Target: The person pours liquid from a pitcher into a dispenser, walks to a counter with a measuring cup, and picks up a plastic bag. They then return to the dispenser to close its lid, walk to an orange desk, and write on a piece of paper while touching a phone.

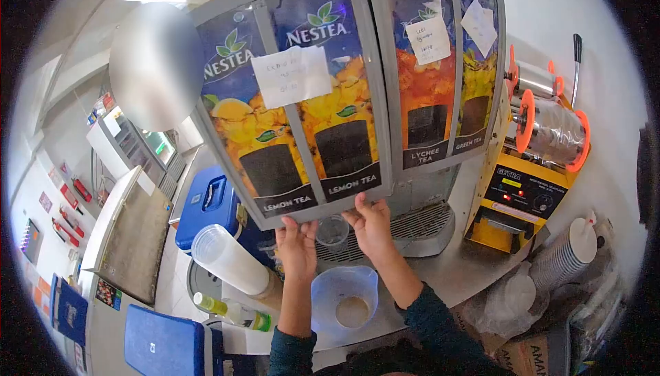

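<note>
The left front door [292, 122] of a Nestea drink dispenser, marked lemon tea, fills the upper middle of the head view. A handwritten paper note [291, 75] is stuck on it. My left hand [297, 249] grips the door's lower edge from below, fingertips up against the frame. Further right, my right hand [371, 225] holds the same edge. Between my hands, a clear cup [333, 231] stands on the drip tray [419, 231]. Closer to me sits a translucent measuring jug [344, 293], with something pale at its bottom.
The dispenser's lychee and green tea door [447, 73] is to the right, beside a yellow cup sealing machine [512, 190]. Stacked cups [565, 256] lie at the right. A tall clear container [230, 259], a green-capped bottle [232, 312] and a blue cooler box [210, 204] stand left.
</note>
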Demonstrator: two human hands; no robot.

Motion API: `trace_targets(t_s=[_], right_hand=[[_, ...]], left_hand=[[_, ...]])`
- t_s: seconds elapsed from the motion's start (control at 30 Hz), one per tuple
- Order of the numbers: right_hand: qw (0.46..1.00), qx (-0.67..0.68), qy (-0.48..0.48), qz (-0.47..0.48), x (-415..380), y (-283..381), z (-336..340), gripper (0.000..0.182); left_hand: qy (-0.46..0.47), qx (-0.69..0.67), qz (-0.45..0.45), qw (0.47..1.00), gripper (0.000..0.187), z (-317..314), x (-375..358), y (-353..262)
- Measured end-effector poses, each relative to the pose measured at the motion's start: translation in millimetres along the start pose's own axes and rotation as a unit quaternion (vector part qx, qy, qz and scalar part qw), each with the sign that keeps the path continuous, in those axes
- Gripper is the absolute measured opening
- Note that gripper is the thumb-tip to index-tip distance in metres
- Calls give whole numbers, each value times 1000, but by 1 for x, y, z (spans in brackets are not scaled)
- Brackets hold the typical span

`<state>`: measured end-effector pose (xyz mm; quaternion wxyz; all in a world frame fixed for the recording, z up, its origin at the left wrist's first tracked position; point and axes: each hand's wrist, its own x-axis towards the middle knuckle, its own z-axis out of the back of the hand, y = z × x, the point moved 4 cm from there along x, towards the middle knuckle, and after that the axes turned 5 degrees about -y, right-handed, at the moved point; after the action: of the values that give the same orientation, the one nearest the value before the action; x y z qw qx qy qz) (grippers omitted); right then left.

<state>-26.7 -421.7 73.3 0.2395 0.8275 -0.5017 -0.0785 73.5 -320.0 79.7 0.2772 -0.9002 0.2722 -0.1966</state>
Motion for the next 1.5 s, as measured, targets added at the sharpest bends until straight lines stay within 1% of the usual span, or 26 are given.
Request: trace_targets(t_s=[0.03, 0.17, 0.27, 0.4, 0.47, 0.57, 0.7, 0.73, 0.83, 0.87, 0.97, 1.0, 1.1, 1.2, 1.3, 1.33, 1.43, 1.47, 1.5], right_hand=[[1000, 1, -5, 1, 6, -4, 9, 22], [999, -5, -28, 17, 8, -1, 7, 21], [998, -35, -45, 8, 7, 0, 8, 23], [998, -47, -29, 4, 12, 6, -1, 25], [998, -56, -18, -2, 12, 11, -4, 26], [995, -82, -60, 2, 10, 11, 2, 26], [996, -78, -51, 7, 12, 8, 8, 26], [996, -77, -52, 8, 10, 8, 7, 26], [992, -100, -79, 8, 6, 9, 3, 28], [989, -111, -94, 8, 6, 9, 4, 28], [992, -115, -45, 34, 15, 8, 11, 30], [994, -106, -2, 17, 15, 11, 7, 31], [992, -128, 5, 13, 22, 8, 15, 34], [996, -85, 1, 42, 19, 3, 10, 32], [995, -67, -7, 70, 17, 0, 7, 40], [995, -60, -31, 69, 14, 0, 4, 41], [997, -56, 2, 56, 22, -7, 15, 39], [997, -65, 9, 49, 23, -6, 15, 37], [996, -75, 17, 42, 24, -5, 16, 35]], left_hand=[[-2, -1, 17, 1000, 33, 9, 2, 5], [1, -6, 30, 1000, 31, 7, 10, 11], [-9, 6, 22, 1000, 31, 3, 8, 8], [-27, 11, 15, 999, 30, -13, 2, -2], [-19, 5, 18, 1000, 31, -10, 6, 0], [-17, -13, 28, 999, 32, -5, 7, 10], [-22, 4, 38, 999, 27, -11, 8, 10], [-5, 1, 35, 999, 31, -7, 10, 12], [-59, 23, 26, 998, 36, -11, 6, 6], [-77, 24, 17, 997, 41, -9, 6, 7], [-84, 10, 25, 996, 44, -3, 10, 14], [-61, -8, 32, 998, 44, -4, 12, 14], [-18, -13, -9, 1000, 44, -4, 16, 20], [-73, -39, -29, 996, 43, -10, 12, 24], [-69, -45, -45, 996, 43, -7, 14, 27], [-49, -45, -44, 997, 45, -3, 16, 26], [-28, -75, 18, 997, 43, 0, 17, 21], [-2, -77, 38, 996, 38, 5, 21, 20], [25, -66, 35, 997, 37, 8, 24, 20]])
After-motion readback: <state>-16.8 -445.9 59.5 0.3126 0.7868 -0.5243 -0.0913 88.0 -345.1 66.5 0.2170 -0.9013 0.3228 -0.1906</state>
